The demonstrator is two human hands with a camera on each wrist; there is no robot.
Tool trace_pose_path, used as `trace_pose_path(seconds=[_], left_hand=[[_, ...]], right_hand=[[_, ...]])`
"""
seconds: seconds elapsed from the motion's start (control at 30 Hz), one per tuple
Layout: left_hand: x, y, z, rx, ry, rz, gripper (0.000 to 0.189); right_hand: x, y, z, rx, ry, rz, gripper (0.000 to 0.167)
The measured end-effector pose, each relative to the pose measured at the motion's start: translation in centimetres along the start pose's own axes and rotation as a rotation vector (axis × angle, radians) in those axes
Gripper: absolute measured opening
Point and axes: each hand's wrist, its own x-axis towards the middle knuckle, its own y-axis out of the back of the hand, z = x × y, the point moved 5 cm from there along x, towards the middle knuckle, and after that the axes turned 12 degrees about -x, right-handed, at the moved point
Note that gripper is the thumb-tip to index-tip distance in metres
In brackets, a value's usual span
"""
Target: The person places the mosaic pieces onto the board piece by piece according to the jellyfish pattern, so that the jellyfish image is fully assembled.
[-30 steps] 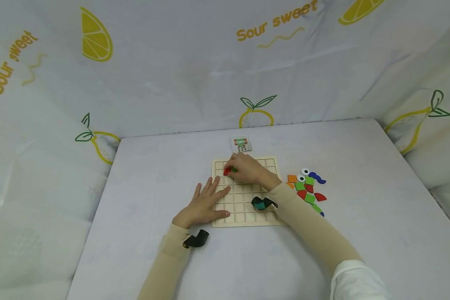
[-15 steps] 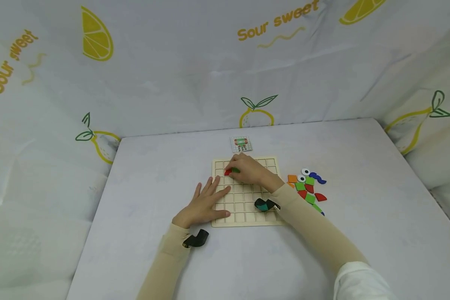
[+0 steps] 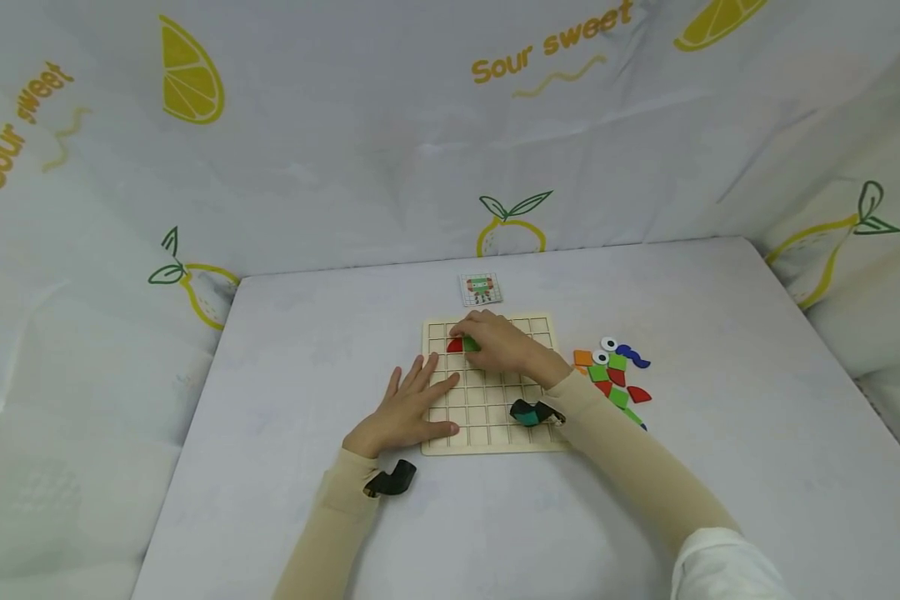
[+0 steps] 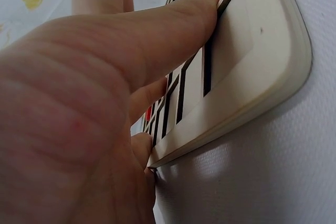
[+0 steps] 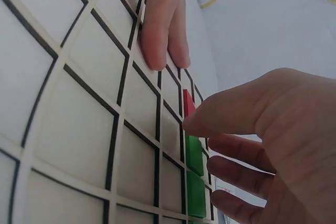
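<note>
A pale wooden grid board lies on the table. My left hand rests along its left side with fingers spread; in the left wrist view, the thumb lies on the board's face near a rounded corner. Over the board's upper rows is my right hand, thumb and fingers parted around the pieces there. A red quarter-round piece sits in the grid beside a green piece. From the right wrist, the thumb tip overlaps where the red piece meets two green squares in a row.
Right of the board lie loose pieces: an orange square, white eye discs, a wavy blue piece, green squares and red quarter-rounds. A small pattern card lies behind the board. White printed cloth hangs around the table.
My right fingers have parted from the red piece, which now shows more fully in the grid beside the green one. The left hand has stayed in place on the board.
</note>
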Motion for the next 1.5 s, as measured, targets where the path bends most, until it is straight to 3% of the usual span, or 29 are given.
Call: trace_pose_path(seconds=[0.27,0.5,0.7,0.97,1.5], left_hand=[[0.0,0.0,0.0,0.007,0.000,0.005,0.080],[0.0,-0.1,0.2,-0.017,-0.016,0.015,0.079],[0.0,-0.2,0.1,-0.011,0.003,0.012,0.081],[0.0,-0.1,0.1,0.000,0.015,0.004,0.081],[-0.2,0.0,0.3,-0.030,0.011,0.004,0.081]], right_hand=[[-1.7,1.7,0.1,0.036,0.004,0.035,0.049],[-4.0,2.0,2.2,0.097,-0.041,0.074,0.050],[-6.2,2.2,4.3,0.224,-0.107,0.066,0.049],[-9.2,2.6,7.0,0.376,-0.194,0.094,0.035],[-14.0,3.5,11.1,0.311,-0.332,0.113,0.035]])
